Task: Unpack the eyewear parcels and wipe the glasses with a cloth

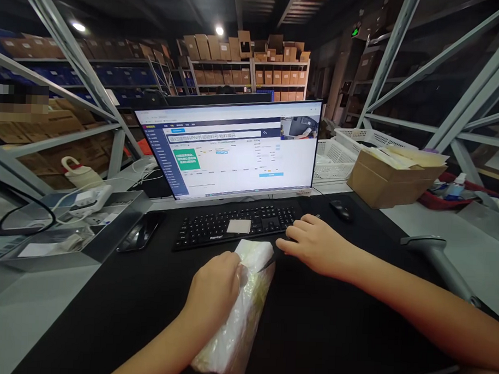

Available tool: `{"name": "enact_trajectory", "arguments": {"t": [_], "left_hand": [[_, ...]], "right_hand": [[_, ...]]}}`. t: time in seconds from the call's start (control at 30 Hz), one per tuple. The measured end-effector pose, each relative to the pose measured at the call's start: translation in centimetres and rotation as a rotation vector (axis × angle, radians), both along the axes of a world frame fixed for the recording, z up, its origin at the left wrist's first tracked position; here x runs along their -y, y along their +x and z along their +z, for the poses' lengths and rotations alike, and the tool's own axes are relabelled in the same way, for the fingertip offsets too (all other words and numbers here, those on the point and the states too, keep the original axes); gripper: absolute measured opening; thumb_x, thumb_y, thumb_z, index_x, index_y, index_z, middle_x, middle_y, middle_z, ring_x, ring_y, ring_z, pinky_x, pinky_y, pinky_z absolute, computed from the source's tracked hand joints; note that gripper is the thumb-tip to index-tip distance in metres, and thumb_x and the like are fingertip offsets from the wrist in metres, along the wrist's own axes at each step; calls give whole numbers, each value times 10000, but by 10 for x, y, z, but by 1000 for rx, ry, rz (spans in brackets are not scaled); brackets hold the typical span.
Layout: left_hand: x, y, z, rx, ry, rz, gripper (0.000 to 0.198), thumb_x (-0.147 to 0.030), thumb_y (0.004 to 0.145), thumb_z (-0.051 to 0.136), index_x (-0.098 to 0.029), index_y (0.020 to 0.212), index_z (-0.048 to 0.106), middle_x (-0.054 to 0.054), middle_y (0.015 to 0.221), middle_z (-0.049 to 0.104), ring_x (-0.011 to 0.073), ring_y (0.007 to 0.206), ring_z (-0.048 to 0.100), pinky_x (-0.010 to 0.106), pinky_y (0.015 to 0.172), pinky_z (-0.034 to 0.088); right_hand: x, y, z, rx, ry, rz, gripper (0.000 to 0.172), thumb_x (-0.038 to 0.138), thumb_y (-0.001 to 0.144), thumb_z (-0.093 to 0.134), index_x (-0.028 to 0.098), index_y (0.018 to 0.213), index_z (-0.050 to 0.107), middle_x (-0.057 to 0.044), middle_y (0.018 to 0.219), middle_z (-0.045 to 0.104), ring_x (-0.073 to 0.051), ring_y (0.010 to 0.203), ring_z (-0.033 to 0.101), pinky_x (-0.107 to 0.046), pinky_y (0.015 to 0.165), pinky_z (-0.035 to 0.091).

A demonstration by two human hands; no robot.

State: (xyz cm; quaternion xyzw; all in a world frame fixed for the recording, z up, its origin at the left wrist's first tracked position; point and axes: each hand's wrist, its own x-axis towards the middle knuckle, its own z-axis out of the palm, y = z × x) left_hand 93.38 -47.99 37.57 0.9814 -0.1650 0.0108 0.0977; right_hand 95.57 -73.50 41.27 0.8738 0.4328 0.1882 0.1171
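My left hand point(215, 288) is closed around a long clear plastic bag point(240, 317) with pale contents, lying on the black desk mat point(310, 331). My right hand point(313, 241) rests on the lower right corner of the black keyboard point(235, 224), fingers curled down onto the keys with nothing in them. A small white label point(239, 226) lies on the keyboard just above the bag's end. The monitor point(230, 148) behind shows a software page with a green box.
A black mouse point(341, 210) sits right of the keyboard, a phone point(140, 232) to its left. A grey barcode scanner point(439, 262) stands at right. A cardboard box point(391, 178), white baskets point(341, 152) and a clear tray point(68, 230) ring the desk. Shelving with cartons stands behind.
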Motion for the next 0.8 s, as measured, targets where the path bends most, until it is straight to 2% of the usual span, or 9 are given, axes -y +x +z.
{"name": "enact_trajectory", "arguments": {"t": [0.1, 0.2, 0.27, 0.4, 0.5, 0.57, 0.67, 0.73, 0.8], "left_hand": [[-1, -3, -5, 66, -46, -17, 259, -211, 981, 375, -205, 762, 515, 27, 794, 605, 197, 748, 571, 321, 673, 346], [-1, -6, -10, 117, -70, -39, 276, -230, 986, 362, -207, 751, 505, 24, 770, 597, 194, 722, 565, 322, 656, 334], [-1, -7, -11, 128, -108, -36, 311, -262, 997, 351, -207, 728, 497, 21, 746, 586, 188, 702, 558, 320, 650, 331], [-1, -8, -9, 79, -186, -33, 351, -316, 1011, 332, -206, 736, 521, 15, 738, 579, 181, 690, 545, 320, 650, 327], [0, -7, -7, 37, -207, -6, 355, -325, 1007, 339, -207, 727, 522, 10, 721, 574, 179, 670, 534, 321, 639, 316], [2, -7, -7, 37, -205, 1, 349, -322, 1002, 344, -207, 724, 520, 12, 724, 579, 183, 673, 534, 324, 642, 316], [2, -7, -8, 60, -216, -19, 342, -317, 999, 343, -207, 731, 525, 16, 736, 590, 185, 683, 544, 324, 651, 325], [1, -8, -9, 77, -239, -20, 347, -322, 999, 348, -208, 718, 517, 13, 719, 584, 179, 665, 538, 318, 639, 323], [-2, -10, -10, 82, -270, -8, 361, -337, 999, 354, -210, 694, 499, 6, 686, 565, 169, 632, 520, 312, 616, 313]], "right_hand": [[-14, 2, 4, 34, -59, 64, 176, 95, 889, 538, 195, 1024, 590, -29, 833, 587, -206, 756, 480, -359, 721, 238], [-13, 14, 7, 90, -116, 81, 141, 96, 884, 542, 184, 984, 589, -34, 811, 593, -210, 751, 491, -363, 744, 249], [0, 29, 9, 147, -155, 25, 158, 68, 865, 553, 182, 966, 598, -41, 810, 609, -211, 762, 505, -363, 759, 250], [32, 52, 14, 230, -209, -189, 172, 33, 850, 551, 181, 903, 621, -61, 806, 630, -222, 780, 521, -365, 748, 235], [30, 37, 12, 190, -111, -199, 162, 80, 879, 555, 207, 956, 620, -47, 818, 623, -221, 793, 513, -372, 751, 233], [13, 16, 8, 132, -66, -74, 146, 127, 901, 554, 218, 1004, 607, -38, 827, 611, -214, 788, 496, -372, 756, 241], [-11, -4, 1, 85, -98, 64, 156, 136, 915, 528, 188, 1046, 595, -40, 821, 598, -207, 763, 475, -365, 735, 250], [-11, 0, 1, 93, -134, 43, 171, 104, 890, 537, 179, 1032, 597, -42, 812, 598, -208, 754, 479, -363, 732, 251], [5, 15, 3, 135, -179, -61, 192, 58, 857, 545, 184, 989, 607, -48, 812, 607, -214, 760, 492, -365, 739, 249]]}}
